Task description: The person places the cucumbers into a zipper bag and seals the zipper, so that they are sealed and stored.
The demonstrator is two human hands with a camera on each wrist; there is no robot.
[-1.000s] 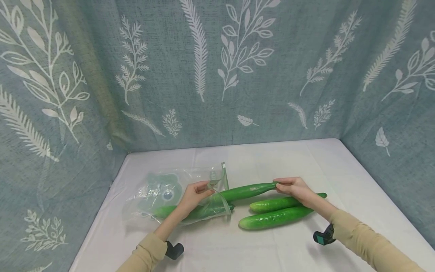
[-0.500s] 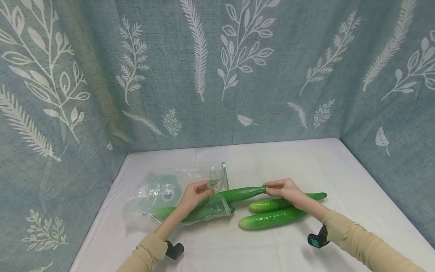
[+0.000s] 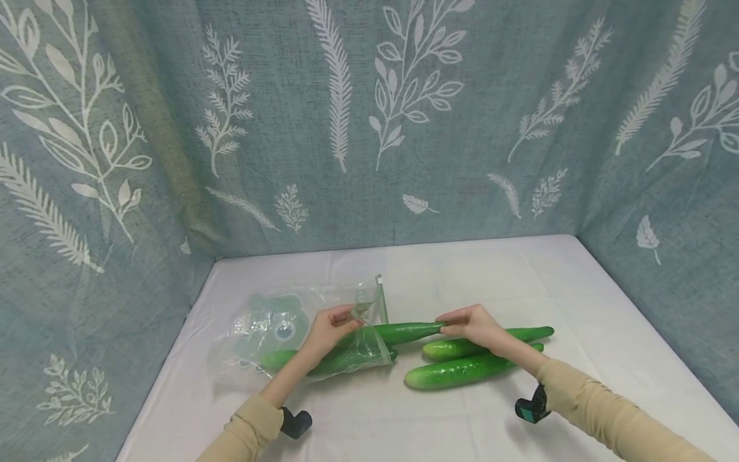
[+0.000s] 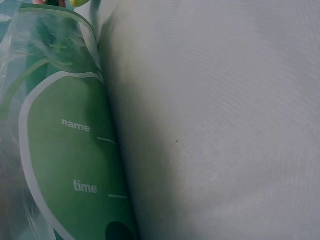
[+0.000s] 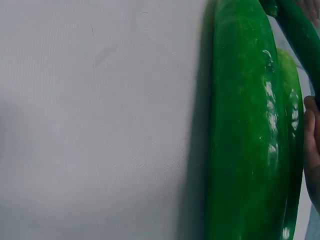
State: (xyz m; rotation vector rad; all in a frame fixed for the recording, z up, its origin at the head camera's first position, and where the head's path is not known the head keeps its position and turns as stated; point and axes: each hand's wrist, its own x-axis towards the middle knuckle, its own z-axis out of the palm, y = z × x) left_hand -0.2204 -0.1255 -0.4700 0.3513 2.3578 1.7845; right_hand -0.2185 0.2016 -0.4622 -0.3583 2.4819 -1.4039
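Observation:
A clear zip bag (image 3: 231,359) with a teal print lies on its side, its mouth facing right. One cucumber (image 3: 277,360) is inside it, the tip poking out of the mouth. My left hand (image 3: 329,333) pinches the upper edge of the bag's mouth and lifts it. A second cucumber (image 3: 407,332) enters the mouth, with its left part seen through the plastic. My right hand (image 3: 476,326) pinches that cucumber's right end. In the left wrist view the bag's printed label (image 4: 80,145) shows "name" and "time". The right wrist view catches my right thumb (image 5: 311,130) at the edge.
Two more cucumbers lie side by side right of the bag, a front cucumber (image 3: 456,373) and a rear cucumber (image 3: 450,348), partly beneath my right forearm. A white cloth (image 3: 404,423) covers the table. Blue-green leaf-patterned curtains (image 3: 358,128) enclose the back and sides.
My right hand has moved left, sliding the held cucumber farther into the bag. The left hand keeps its hold on the bag's mouth, and the two loose cucumbers stay put.

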